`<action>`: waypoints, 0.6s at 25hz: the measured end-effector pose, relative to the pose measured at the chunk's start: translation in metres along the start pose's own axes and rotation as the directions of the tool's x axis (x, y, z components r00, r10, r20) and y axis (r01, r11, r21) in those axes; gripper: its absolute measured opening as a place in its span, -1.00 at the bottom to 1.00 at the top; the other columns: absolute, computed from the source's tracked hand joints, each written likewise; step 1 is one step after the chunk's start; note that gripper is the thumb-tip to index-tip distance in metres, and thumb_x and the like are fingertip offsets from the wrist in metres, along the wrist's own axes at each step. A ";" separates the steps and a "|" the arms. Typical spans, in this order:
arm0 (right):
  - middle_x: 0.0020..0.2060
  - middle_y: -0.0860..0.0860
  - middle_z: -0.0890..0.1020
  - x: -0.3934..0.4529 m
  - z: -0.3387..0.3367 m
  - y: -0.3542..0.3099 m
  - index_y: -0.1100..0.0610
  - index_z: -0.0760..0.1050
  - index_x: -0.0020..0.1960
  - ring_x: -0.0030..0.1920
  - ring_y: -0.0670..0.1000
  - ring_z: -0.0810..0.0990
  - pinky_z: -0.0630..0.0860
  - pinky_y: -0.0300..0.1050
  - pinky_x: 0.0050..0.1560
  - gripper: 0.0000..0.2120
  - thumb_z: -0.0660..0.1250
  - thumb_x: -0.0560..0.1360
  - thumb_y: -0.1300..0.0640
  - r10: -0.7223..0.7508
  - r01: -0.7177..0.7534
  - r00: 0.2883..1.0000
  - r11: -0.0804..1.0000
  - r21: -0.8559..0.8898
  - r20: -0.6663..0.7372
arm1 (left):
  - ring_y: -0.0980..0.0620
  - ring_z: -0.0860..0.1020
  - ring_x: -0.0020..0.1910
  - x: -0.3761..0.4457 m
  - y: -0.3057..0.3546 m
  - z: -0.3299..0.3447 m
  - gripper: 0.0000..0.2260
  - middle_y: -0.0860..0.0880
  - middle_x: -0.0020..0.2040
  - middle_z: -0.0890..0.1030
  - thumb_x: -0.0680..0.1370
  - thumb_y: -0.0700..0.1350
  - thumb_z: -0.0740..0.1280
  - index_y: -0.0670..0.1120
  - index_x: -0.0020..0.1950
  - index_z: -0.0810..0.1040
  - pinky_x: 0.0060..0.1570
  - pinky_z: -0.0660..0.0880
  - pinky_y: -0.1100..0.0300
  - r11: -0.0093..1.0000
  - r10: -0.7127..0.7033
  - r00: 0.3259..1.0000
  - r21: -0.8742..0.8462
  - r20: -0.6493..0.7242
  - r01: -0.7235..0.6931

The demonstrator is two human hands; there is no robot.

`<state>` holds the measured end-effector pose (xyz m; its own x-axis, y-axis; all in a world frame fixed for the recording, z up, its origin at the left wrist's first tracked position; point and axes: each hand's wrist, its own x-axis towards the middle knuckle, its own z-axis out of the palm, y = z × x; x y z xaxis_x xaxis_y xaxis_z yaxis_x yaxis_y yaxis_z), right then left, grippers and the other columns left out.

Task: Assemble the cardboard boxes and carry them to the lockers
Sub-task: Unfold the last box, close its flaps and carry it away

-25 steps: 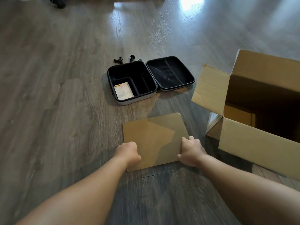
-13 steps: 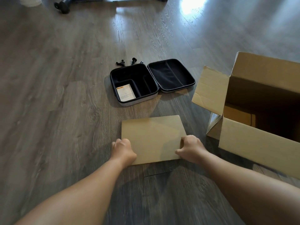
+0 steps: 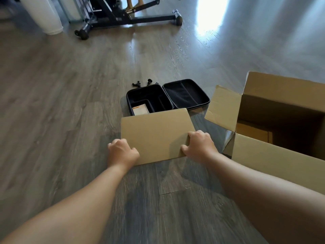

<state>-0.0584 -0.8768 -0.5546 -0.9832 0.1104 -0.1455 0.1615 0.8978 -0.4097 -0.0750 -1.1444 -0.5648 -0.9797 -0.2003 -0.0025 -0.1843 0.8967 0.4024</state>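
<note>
1. While both hands hold the flat cardboard (image 3: 156, 136) by its near corners, its far edge looks tilted up off the floor (image 3: 70, 103), covering the near rim of the open black case (image 3: 151, 101). The left hand (image 3: 123, 153) curls its fingers round the near-left corner; the right hand (image 3: 198, 146) does the same at the near-right, thumb on the face.
2. Risk, as I judge it: the sheet is gripped only along one edge, so it could sag or fold at an unintended line if lifted fast.
3. Its far edge could also catch the case, or nudge the small black parts (image 3: 140, 83) lying just beyond it.
4. Swinging right, it might knock the raised flap of the big box (image 3: 281, 120), which stands open just beside the right hand.
5. Materials: the cardboard is plain brown, matte, stiff-looking, rectangular with crisp edges. The box is the same stock, deep and dark inside.
6. The case is a rounded hinged shell, its lid mesh-lined, a pale card (image 3: 139, 110) in one compartment.
7. Wood-grain planks, grey and slightly glossy, throw back window glare, and could let cardboard slide.
</note>
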 end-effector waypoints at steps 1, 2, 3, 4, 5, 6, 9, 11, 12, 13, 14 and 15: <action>-0.04 0.07 0.46 0.001 -0.006 -0.006 0.12 0.51 0.08 0.11 0.16 0.42 0.44 -0.01 -0.02 -0.67 0.36 0.48 -0.10 -0.018 0.018 1.000 1.000 -0.005 -0.026 | -0.21 0.45 -0.02 0.003 0.002 -0.006 -0.82 -0.20 -0.08 0.57 0.43 -0.11 0.33 -0.24 -0.15 0.53 -0.13 0.37 0.10 1.000 -0.006 1.000 -0.003 -0.022 0.006; -0.04 0.06 0.45 0.001 -0.011 -0.010 0.13 0.51 0.08 0.12 0.16 0.41 0.43 0.00 -0.02 -0.68 0.36 0.49 -0.10 -0.031 0.031 0.998 0.999 -0.008 -0.049 | -0.21 0.46 -0.02 0.006 0.005 -0.013 -0.82 -0.20 -0.09 0.57 0.43 -0.11 0.33 -0.24 -0.16 0.52 -0.13 0.37 0.09 1.000 -0.008 0.999 -0.007 -0.039 0.008; -0.04 0.06 0.43 0.002 -0.017 -0.013 0.13 0.51 0.09 0.13 0.15 0.40 0.44 0.01 0.00 -0.68 0.35 0.49 -0.10 -0.038 0.037 0.997 0.999 -0.008 -0.070 | -0.22 0.46 -0.01 0.009 0.009 -0.018 -0.82 -0.20 -0.10 0.57 0.44 -0.11 0.33 -0.24 -0.17 0.50 -0.14 0.36 0.09 1.000 0.002 0.999 -0.009 -0.054 -0.003; -0.04 0.05 0.43 0.002 -0.022 -0.015 0.12 0.51 0.09 0.14 0.16 0.40 0.45 0.02 0.03 -0.68 0.35 0.50 -0.10 -0.045 0.044 0.995 0.999 -0.007 -0.089 | -0.23 0.46 0.00 0.011 0.013 -0.023 -0.83 -0.21 -0.10 0.56 0.44 -0.12 0.33 -0.23 -0.18 0.49 -0.14 0.36 0.09 1.000 0.019 0.998 -0.009 -0.063 -0.019; -0.04 0.05 0.42 0.003 -0.028 -0.014 0.12 0.52 0.10 0.15 0.16 0.40 0.46 0.04 0.06 -0.68 0.35 0.50 -0.10 -0.049 0.049 0.993 0.999 -0.005 -0.107 | -0.23 0.46 0.01 0.013 0.018 -0.027 -0.83 -0.20 -0.10 0.56 0.45 -0.11 0.33 -0.23 -0.18 0.48 -0.14 0.35 0.09 0.999 0.041 0.997 -0.005 -0.061 -0.041; -0.04 0.05 0.43 0.004 -0.034 -0.012 0.12 0.52 0.10 0.15 0.17 0.41 0.47 0.05 0.09 -0.67 0.36 0.50 -0.11 -0.051 0.051 0.991 0.999 -0.004 -0.127 | -0.23 0.46 0.01 0.016 0.024 -0.031 -0.82 -0.19 -0.10 0.56 0.45 -0.11 0.33 -0.23 -0.18 0.49 -0.13 0.35 0.09 0.998 0.062 0.997 0.000 -0.052 -0.062; -0.04 0.06 0.48 0.008 -0.054 0.007 0.11 0.56 0.11 0.12 0.18 0.46 0.52 0.05 0.12 -0.65 0.38 0.49 -0.13 -0.031 0.031 0.981 1.000 -0.002 -0.191 | -0.25 0.49 0.04 0.025 0.051 -0.033 -0.78 -0.19 -0.09 0.58 0.44 -0.07 0.36 -0.24 -0.12 0.55 -0.08 0.43 0.07 0.989 0.147 0.988 -0.003 -0.043 -0.147; -0.05 0.07 0.55 0.009 -0.068 0.029 0.11 0.59 0.09 0.06 0.17 0.52 0.58 0.07 0.09 -0.66 0.39 0.47 -0.13 0.004 -0.002 0.973 1.000 0.008 -0.229 | -0.25 0.51 0.06 0.029 0.077 -0.028 -0.74 -0.20 -0.06 0.60 0.43 -0.04 0.36 -0.24 -0.06 0.59 0.03 0.51 0.03 0.980 0.197 0.980 -0.023 -0.017 -0.197; -0.06 0.07 0.57 0.008 -0.077 0.043 0.10 0.60 0.07 0.02 0.16 0.54 0.61 0.09 0.06 -0.66 0.40 0.46 -0.13 0.028 -0.024 0.968 1.000 0.020 -0.251 | -0.24 0.52 0.03 0.030 0.094 -0.023 -0.74 -0.18 -0.08 0.61 0.41 -0.03 0.35 -0.22 -0.09 0.59 0.03 0.52 0.03 0.974 0.227 0.974 -0.028 0.015 -0.226; -0.08 0.06 0.59 0.006 -0.086 0.059 0.10 0.61 0.07 0.00 0.15 0.57 0.63 0.10 0.03 -0.66 0.41 0.45 -0.13 0.058 -0.050 0.961 0.998 0.033 -0.269 | -0.22 0.53 -0.01 0.029 0.112 -0.017 -0.74 -0.16 -0.12 0.60 0.38 -0.01 0.33 -0.20 -0.13 0.58 0.02 0.54 0.03 0.966 0.258 0.964 -0.036 0.061 -0.256; -0.08 0.04 0.60 0.003 -0.094 0.077 0.09 0.62 0.07 -0.02 0.14 0.58 0.64 0.10 0.01 -0.65 0.41 0.43 -0.14 0.094 -0.084 0.954 0.995 0.046 -0.285 | -0.20 0.54 -0.05 0.027 0.131 -0.009 -0.74 -0.15 -0.15 0.60 0.34 0.00 0.31 -0.18 -0.15 0.57 0.00 0.55 0.03 0.957 0.288 0.951 -0.050 0.114 -0.284; -0.08 0.03 0.61 -0.001 -0.101 0.096 0.07 0.62 0.07 -0.02 0.13 0.59 0.65 0.10 -0.01 -0.65 0.41 0.42 -0.14 0.133 -0.122 0.946 0.991 0.056 -0.295 | -0.19 0.55 -0.06 0.025 0.151 0.000 -0.72 -0.14 -0.16 0.59 0.30 0.00 0.27 -0.16 -0.16 0.57 -0.02 0.57 0.02 0.948 0.318 0.933 -0.069 0.167 -0.311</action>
<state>-0.0504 -0.7472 -0.5025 -0.9340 0.3495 0.0738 0.2843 0.8524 -0.4389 -0.1272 -1.0136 -0.5044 -0.9860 0.1645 -0.0268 0.1355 0.8850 0.4454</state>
